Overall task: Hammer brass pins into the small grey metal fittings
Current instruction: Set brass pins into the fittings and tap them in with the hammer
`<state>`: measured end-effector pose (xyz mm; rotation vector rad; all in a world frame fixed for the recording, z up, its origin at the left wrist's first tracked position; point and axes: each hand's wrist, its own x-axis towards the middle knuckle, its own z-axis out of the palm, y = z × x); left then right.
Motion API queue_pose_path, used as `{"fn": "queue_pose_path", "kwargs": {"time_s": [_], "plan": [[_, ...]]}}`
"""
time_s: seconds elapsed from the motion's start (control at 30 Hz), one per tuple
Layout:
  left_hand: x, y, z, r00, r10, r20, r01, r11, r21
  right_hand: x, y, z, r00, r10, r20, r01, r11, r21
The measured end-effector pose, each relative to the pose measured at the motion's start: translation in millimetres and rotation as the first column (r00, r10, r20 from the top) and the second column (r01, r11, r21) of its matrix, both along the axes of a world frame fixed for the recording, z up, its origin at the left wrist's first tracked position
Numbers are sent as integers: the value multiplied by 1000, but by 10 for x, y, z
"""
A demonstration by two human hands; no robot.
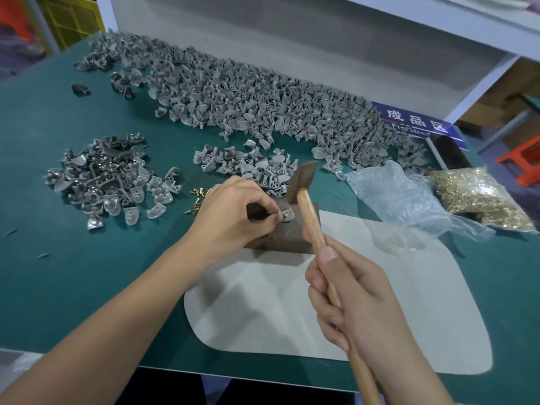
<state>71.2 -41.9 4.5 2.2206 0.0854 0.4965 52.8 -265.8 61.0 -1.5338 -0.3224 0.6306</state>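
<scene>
Grey fitting (287, 214) with brass pin: atop steel block (280, 229), pinched steady by left hand (233, 213). Hammer (304, 182): raised just above block, right hand (359, 299) wrapped around handle, ready to strike.

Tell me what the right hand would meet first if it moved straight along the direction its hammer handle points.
Probably the rusty brown metal block, near the small grey fitting with a brass pin pinched by the left hand. The right hand grips the wooden hammer; depth is unclear.
</scene>
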Motion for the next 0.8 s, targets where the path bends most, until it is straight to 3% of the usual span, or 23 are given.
{"fn": "queue_pose_path", "kwargs": {"time_s": [0.1, 0.23, 0.4, 0.53, 0.67, 0.8], "plan": [[2, -5, -6, 1000, -1, 1, 1, 1000, 13, -20, 4, 15, 1000, -2, 6, 1, 999, 42], [6, 0, -7, 1000, -18, 14, 18, 1000, -17, 9, 21, 26, 998, -14, -63, 9, 997, -71], [10, -6, -7, 1000, 7, 4, -7, 1000, 8, 18, 15, 70, 1000, -2, -6, 2, 1000, 3], [-1, -1, 6, 1000, -5, 14, 6, 1000, -20, 52, 34, 61, 994, -7, -111, 2, 999, -53], [2, -8, 14, 1000, -5, -4, 5, 1000, 1, 40, 55, 78, 997, -21, -79, 22, 1000, 14], [-7, -18, 22, 1000, 9, 6, -9, 1000, -16, 71, 43, 50, 989, -51, -136, 47, 998, -31]]}}
